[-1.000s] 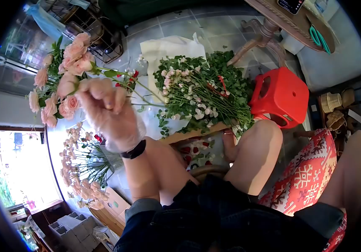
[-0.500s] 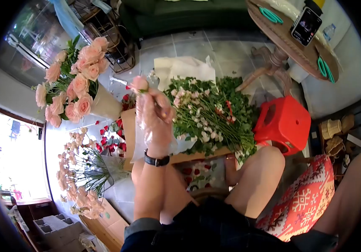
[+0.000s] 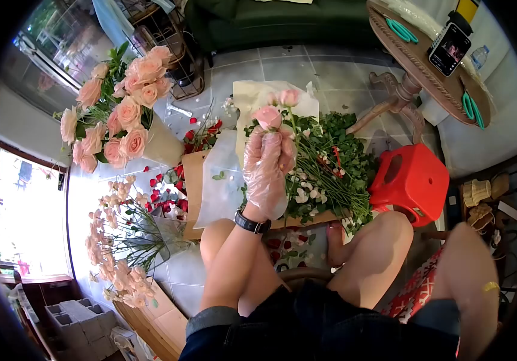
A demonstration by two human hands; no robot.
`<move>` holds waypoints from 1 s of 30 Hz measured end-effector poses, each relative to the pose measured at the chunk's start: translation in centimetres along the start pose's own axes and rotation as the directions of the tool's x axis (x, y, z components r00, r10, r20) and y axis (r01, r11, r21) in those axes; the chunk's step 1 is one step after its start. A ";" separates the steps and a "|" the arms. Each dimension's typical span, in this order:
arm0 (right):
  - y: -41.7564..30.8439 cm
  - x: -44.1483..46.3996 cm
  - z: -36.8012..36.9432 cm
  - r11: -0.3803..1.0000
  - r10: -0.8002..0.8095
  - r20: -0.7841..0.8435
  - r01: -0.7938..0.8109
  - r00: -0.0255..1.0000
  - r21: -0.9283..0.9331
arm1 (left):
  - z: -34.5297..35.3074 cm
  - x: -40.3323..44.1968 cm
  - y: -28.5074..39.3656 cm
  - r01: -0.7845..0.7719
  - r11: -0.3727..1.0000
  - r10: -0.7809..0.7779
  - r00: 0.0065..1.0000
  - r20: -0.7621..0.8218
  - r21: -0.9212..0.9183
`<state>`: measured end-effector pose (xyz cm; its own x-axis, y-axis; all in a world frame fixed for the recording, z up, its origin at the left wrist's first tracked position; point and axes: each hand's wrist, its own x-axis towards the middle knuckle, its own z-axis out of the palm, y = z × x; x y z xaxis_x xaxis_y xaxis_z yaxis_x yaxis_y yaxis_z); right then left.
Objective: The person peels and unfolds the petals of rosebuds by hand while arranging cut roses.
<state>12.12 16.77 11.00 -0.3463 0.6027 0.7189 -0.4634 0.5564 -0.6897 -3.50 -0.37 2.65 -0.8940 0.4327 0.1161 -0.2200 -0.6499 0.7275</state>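
Observation:
My left hand (image 3: 267, 165), in a clear plastic glove with a black watch at the wrist, is closed around a pink rose (image 3: 268, 118) just below its bloom. The flower stands upright above the fingers. Right behind it are more pink blooms (image 3: 287, 98) on a green stem; whether my hand holds that stem too I cannot tell. Below and beyond the hand lies a heap of leafy green stems (image 3: 337, 156) with small pale blooms. A white paper sheet (image 3: 219, 189) lies at its left. My right hand is out of the picture.
A vase (image 3: 165, 141) of large pink roses stands at the left, above another bunch of pale roses (image 3: 120, 240). Red petals (image 3: 165, 192) litter the floor. At the right are a red plastic stool (image 3: 412, 180) and a wooden table (image 3: 400, 45) with teal-handled scissors (image 3: 472, 110) and a phone (image 3: 450, 49).
My left hand has moved right with the rose, now in front of the stem heap. More pink blooms now show behind it. The view has shifted slightly.

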 end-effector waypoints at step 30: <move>8.7 -2.0 6.7 0.987 0.136 0.619 -0.157 0.773 -0.020 | 1.7 -1.2 -4.6 0.324 0.932 -0.331 0.943 0.021 0.162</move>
<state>3.37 16.57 4.17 -0.8357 0.1875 0.5162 -0.3869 0.4661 -0.7957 -0.75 3.18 0.36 -0.7622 0.6367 -0.1173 -0.4316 -0.3646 0.8251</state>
